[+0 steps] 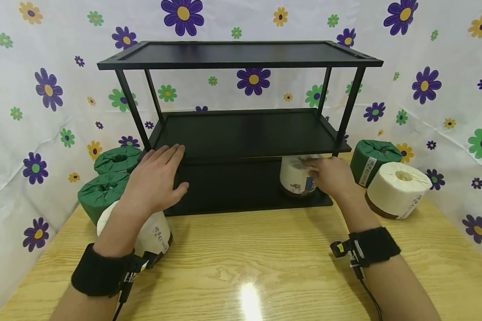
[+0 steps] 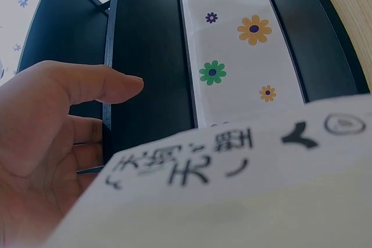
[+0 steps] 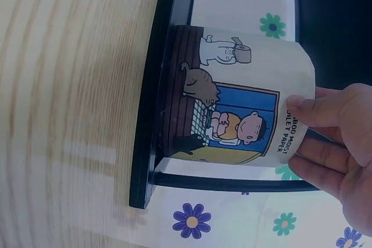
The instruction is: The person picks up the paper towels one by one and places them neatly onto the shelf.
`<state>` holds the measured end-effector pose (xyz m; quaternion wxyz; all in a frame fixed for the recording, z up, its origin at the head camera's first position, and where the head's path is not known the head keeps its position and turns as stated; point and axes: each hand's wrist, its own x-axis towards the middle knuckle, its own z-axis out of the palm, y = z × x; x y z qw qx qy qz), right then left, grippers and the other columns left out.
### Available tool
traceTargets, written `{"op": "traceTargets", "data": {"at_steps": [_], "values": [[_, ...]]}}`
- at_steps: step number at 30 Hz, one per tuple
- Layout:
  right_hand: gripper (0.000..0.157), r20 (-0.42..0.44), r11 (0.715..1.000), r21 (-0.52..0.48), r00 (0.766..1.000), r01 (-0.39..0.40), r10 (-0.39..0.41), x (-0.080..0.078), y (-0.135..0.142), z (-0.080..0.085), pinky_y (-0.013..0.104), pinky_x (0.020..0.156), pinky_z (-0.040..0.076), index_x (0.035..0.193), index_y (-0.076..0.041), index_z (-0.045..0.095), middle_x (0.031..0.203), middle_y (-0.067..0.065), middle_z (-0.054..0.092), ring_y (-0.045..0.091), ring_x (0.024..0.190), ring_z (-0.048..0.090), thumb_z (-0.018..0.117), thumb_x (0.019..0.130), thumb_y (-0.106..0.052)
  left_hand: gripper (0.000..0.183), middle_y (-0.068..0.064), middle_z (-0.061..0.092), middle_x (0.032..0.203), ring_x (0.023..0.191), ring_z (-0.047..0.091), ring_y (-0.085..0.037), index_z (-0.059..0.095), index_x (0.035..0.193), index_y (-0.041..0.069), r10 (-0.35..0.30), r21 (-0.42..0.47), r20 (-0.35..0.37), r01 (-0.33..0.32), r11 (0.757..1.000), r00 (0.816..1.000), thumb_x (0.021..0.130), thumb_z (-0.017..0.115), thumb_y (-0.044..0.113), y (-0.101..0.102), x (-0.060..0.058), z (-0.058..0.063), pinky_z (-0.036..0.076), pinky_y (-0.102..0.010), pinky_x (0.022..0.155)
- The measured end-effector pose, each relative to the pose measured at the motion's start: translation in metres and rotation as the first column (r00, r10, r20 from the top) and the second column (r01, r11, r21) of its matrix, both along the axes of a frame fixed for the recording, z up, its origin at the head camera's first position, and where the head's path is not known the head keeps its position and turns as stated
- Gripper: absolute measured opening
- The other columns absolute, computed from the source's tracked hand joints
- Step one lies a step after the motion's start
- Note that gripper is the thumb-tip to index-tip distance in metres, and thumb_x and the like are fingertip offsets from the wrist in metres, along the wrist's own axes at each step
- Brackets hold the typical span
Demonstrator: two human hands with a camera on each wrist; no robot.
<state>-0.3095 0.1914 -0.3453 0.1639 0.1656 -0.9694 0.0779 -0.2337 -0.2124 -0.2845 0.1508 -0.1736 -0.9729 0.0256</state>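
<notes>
Right hand [image 1: 331,176] has its fingers pinching a toilet roll [image 1: 293,175], right end of the bottom shelf [image 1: 229,189]!
Left hand [image 1: 154,178], fingers straight, holding nothing, by the middle shelf [image 1: 241,133]; glossy wooden tabletop [image 1: 209,249] below, flowered cloth [image 1: 425,84] behind.

cartoon-printed roll [image 3: 238,100] on black shelf [image 3: 152,97], fingers [image 3: 326,154] at its top

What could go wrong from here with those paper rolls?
The white roll in the right hand stands near one end of the bottom shelf, so a nudge might tip it off. The middle shelf sits just above, so lifting that hand could knock it. The left forearm passes close to another white roll and might bump it.
</notes>
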Motion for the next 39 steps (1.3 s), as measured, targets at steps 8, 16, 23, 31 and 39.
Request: {"op": "traceTargets", "data": {"at_steps": [8,16,23,31,39], "values": [[0.036,0.07,1.0,-0.025,0.998,-0.009,0.011,0.003,-0.001,0.012,0.048,0.074,0.057,0.129,-0.012,0.069,0.116,0.015,0.073,0.031,0.08,0.069,0.07,0.092,-0.013,0.082,-0.024,0.037,0.156,0.144,0.035,-0.043,0.032,0.154,-0.002,0.011,0.002,0.007,-0.011,1.0,1.0,0.09,0.067,0.034,-0.002,0.001,0.002,0.024,-0.059,0.12],[0.043,0.114,0.982,-0.169,0.987,-0.089,0.109,-0.004,0.009,0.009,0.059,0.101,0.048,0.129,-0.005,0.067,0.135,0.021,0.06,0.044,0.123,0.057,0.062,0.089,0.009,0.082,-0.025,0.037,0.156,0.144,0.035,-0.044,0.031,0.154,-0.002,0.01,-0.001,0.014,-0.01,1.0,1.0,0.09,0.067,0.035,-0.004,0.002,0.0,0.024,-0.06,0.12],[0.035,0.092,0.983,-0.139,0.987,-0.118,0.131,-0.005,0.012,0.005,0.056,0.096,0.052,0.127,-0.003,0.068,0.13,0.02,0.064,0.043,0.114,0.063,0.068,0.092,-0.003,0.081,-0.025,0.038,0.156,0.143,0.036,-0.044,0.033,0.153,-0.002,-0.005,0.003,-0.003,0.005,1.0,1.0,0.09,0.067,0.034,-0.002,0.0,0.001,0.025,-0.06,0.119],[0.033,0.016,0.995,-0.051,0.997,-0.081,0.082,-0.001,0.012,0.004,0.055,0.086,0.055,0.125,-0.009,0.071,0.123,0.017,0.07,0.039,0.101,0.069,0.07,0.092,-0.012,0.082,-0.024,0.037,0.156,0.144,0.035,-0.044,0.032,0.154,-0.002,0.005,-0.017,0.001,-0.005,1.0,1.0,0.09,0.067,0.035,0.0,-0.001,0.002,0.024,-0.059,0.12],[0.03,-0.017,1.0,0.005,1.0,-0.02,0.02,0.002,0.003,0.003,0.049,0.07,0.057,0.122,-0.014,0.073,0.108,0.012,0.075,0.029,0.075,0.068,0.072,0.092,-0.017,0.082,-0.025,0.037,0.156,0.144,0.035,-0.044,0.031,0.154,-0.003,0.013,-0.017,0.006,-0.013,1.0,1.0,0.09,0.068,0.034,0.002,0.0,0.002,0.024,-0.059,0.12]]}}
